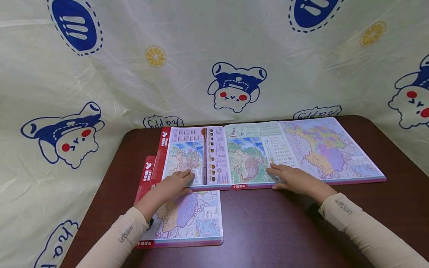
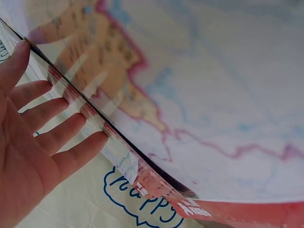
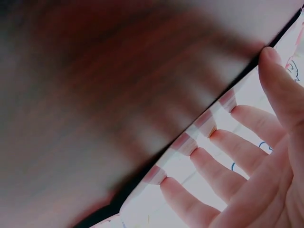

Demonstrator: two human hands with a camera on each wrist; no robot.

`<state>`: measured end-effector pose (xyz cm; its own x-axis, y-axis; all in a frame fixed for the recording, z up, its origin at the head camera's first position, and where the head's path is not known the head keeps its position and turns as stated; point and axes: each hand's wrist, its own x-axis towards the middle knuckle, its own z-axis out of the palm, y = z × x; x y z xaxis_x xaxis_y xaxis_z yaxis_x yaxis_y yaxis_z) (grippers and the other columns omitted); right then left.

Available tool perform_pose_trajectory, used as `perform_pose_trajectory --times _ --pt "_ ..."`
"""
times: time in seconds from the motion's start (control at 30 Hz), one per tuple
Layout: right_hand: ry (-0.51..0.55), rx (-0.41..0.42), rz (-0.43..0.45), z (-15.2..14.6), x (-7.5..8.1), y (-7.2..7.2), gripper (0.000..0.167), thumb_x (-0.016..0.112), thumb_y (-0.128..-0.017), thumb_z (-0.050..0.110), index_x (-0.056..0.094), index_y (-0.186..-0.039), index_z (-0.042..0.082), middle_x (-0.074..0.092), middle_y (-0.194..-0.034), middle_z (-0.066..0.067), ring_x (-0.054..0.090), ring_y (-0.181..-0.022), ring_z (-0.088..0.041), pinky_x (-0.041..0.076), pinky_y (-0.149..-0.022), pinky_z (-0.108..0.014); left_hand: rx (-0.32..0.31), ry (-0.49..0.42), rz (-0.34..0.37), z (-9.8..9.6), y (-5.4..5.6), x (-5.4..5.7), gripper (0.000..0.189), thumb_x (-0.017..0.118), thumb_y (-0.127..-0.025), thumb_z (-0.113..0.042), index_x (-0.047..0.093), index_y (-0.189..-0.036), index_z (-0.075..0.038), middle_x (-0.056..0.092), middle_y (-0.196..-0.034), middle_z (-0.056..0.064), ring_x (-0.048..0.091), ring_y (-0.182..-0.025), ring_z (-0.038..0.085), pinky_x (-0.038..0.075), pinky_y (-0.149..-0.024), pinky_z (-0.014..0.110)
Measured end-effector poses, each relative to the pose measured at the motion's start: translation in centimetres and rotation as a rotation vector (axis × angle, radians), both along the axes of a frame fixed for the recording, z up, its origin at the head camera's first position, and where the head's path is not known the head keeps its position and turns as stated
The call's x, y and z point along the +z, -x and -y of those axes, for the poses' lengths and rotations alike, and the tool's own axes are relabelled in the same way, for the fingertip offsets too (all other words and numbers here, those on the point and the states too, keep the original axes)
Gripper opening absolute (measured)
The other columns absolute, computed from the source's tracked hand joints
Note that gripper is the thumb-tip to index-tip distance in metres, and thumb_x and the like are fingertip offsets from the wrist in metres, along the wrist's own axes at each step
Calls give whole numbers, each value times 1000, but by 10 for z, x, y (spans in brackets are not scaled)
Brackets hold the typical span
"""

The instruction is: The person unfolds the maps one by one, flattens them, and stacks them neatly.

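Glossy map sheets lie on the table. My left hand rests on the lower part of the left map sheet, which has a red strip down its side. In the left wrist view the fingers are fairly straight, their tips touching the glossy surface. My right hand rests at the lower edge of the middle map sheet. The right wrist view shows its fingers spread, tips on the sheet. Partly under the left sheet and my left arm lies a lower map sheet.
Another map sheet adjoins the middle one on the right. All lie on a dark brown table with rounded far corners. Behind it hangs a pale printed cloth with bear drawings and orange slices.
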<state>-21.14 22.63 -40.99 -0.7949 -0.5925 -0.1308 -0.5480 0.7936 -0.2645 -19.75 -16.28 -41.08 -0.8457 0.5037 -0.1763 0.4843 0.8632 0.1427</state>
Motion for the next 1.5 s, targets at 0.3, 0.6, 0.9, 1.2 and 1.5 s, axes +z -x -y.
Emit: perform_pose_trajectory --times 0.3,0.6,0.9,1.2,1.5 --pt "28 9 3 -2 -1 6 60 63 -84 27 42 -131 -3 34 -134 -28 36 -118 -45 36 -90 -54 1 -18 29 -1 6 0 62 63 -83 -32 38 -137 -10 33 -141 12 31 -126 34 34 -96 45" --pt "30 -31 -2 -5 -3 14 60 63 -83 29 43 -132 0 35 -135 -25 36 -119 -44 28 -86 -67 16 -14 44 -4 12 -1 61 60 -85 -32 37 -137 -11 31 -142 11 29 -127 34 34 -96 46" --pt "63 -39 39 -7 -3 16 60 63 -84 31 43 -132 2 33 -137 -24 31 -121 -45 24 -86 -70 21 -35 51 -4 10 1 58 58 -87 -30 36 -138 -11 29 -143 12 27 -128 34 33 -97 46" --pt "87 39 -5 -9 -10 21 59 63 -84 30 44 -130 -2 35 -133 -28 34 -119 -45 31 -94 -55 28 -27 54 -6 9 0 58 57 -88 -29 35 -138 -11 28 -143 12 26 -129 34 32 -98 45" --pt "86 75 -39 -10 -11 22 58 63 -84 29 45 -128 -3 37 -131 -29 36 -118 -46 32 -93 -54 34 -26 53 -7 9 -4 57 55 -89 -29 34 -139 -11 26 -144 12 24 -129 35 31 -98 47"
